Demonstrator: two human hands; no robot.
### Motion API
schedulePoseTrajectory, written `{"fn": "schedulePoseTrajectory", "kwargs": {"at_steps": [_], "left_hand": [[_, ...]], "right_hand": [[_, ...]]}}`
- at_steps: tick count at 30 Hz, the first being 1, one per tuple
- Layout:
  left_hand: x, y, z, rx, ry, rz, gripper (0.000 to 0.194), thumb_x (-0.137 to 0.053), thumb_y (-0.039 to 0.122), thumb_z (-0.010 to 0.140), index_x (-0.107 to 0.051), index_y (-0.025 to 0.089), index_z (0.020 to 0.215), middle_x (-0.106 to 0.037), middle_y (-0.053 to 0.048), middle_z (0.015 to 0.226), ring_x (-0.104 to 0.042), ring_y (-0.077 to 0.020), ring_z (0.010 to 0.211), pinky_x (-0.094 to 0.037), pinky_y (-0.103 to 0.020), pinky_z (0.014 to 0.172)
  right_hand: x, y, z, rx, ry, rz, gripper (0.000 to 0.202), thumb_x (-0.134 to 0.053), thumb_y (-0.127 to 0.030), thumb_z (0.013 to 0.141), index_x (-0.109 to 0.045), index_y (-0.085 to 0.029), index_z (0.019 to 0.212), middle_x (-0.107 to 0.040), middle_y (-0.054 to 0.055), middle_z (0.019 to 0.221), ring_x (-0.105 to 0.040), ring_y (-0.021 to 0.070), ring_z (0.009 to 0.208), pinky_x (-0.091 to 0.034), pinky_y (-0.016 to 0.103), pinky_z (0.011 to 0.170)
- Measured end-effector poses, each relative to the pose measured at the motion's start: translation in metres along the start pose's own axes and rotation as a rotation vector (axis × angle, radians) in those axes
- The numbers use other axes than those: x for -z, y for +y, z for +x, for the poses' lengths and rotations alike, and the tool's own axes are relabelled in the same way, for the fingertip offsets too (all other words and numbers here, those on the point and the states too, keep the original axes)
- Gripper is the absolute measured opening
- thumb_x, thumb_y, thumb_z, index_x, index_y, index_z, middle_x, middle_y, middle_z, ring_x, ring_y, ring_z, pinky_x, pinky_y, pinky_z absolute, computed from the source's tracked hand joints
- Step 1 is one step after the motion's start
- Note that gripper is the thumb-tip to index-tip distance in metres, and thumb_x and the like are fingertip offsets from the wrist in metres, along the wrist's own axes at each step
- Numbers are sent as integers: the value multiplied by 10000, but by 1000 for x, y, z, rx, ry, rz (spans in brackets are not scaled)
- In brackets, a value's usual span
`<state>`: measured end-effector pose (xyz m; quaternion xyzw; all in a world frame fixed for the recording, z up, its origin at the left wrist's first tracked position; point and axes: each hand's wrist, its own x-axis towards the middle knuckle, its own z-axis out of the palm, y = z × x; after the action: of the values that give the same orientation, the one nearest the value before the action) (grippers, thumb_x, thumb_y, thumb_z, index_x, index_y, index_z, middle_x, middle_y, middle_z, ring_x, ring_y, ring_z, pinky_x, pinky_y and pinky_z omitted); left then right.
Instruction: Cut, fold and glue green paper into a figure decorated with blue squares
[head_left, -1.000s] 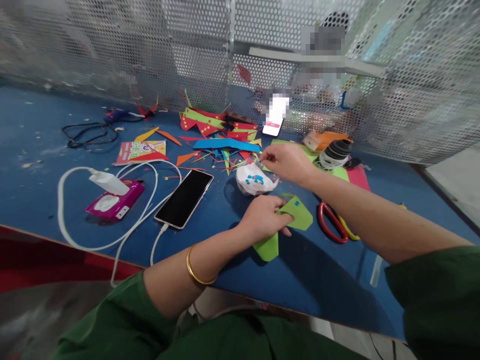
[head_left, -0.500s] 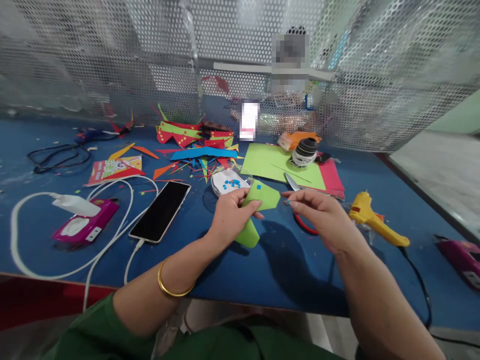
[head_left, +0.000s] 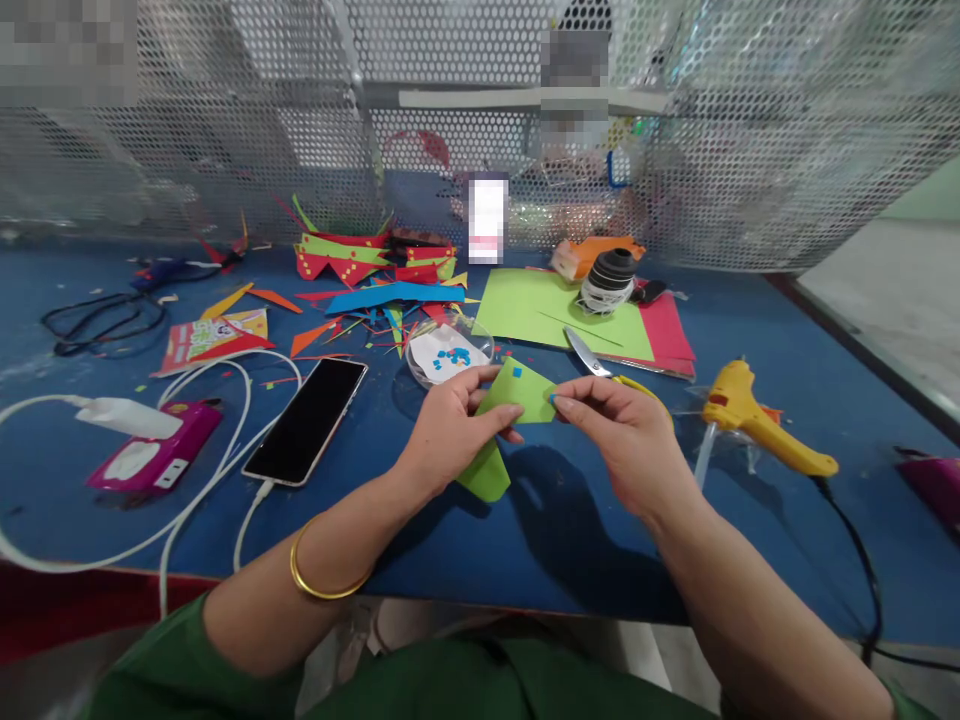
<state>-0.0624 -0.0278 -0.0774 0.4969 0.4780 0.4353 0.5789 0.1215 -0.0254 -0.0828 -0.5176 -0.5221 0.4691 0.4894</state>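
My left hand (head_left: 455, 425) grips a lime-green paper cutout (head_left: 526, 392) between thumb and fingers, and part of the cutout hangs below the palm. One small blue square (head_left: 517, 372) lies on its upper part. At the right tip of the cutout, my right hand (head_left: 622, 430) pinches a tiny blue piece (head_left: 553, 398) against or just beside the paper edge. Behind my left hand is a clear round dish (head_left: 487, 345) with white paper and several blue bits (head_left: 454, 357) in it.
Scissors (head_left: 589, 352) lie behind my right hand, before green sheets (head_left: 517, 305) and a black spool (head_left: 611, 280). A yellow glue gun (head_left: 757, 420) stands at right. Left are a phone (head_left: 309, 420), white cable and purple device (head_left: 157, 450). Colored scraps and red-green masks (head_left: 345, 258) lie behind.
My right hand has moved left with the blue piece, up to the green cutout's tip. The camera view has shifted slightly, and more of the dish and scissors shows.
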Motion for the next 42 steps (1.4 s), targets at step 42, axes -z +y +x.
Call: {"fn": "schedulePoseTrajectory", "kwargs": {"at_steps": [42], "left_hand": [[0,-1,-1,180,-127,-301,166,-781,290,714,-704,143,711,-719,-29,617,-674,-124,594,-484,-229,646]], "right_hand": [[-4,2,-14,1392,235,-1096,175,-770,-120,802,-676,-247,877,-702,-5,781,-647,160,740,-476,338,780]]}}
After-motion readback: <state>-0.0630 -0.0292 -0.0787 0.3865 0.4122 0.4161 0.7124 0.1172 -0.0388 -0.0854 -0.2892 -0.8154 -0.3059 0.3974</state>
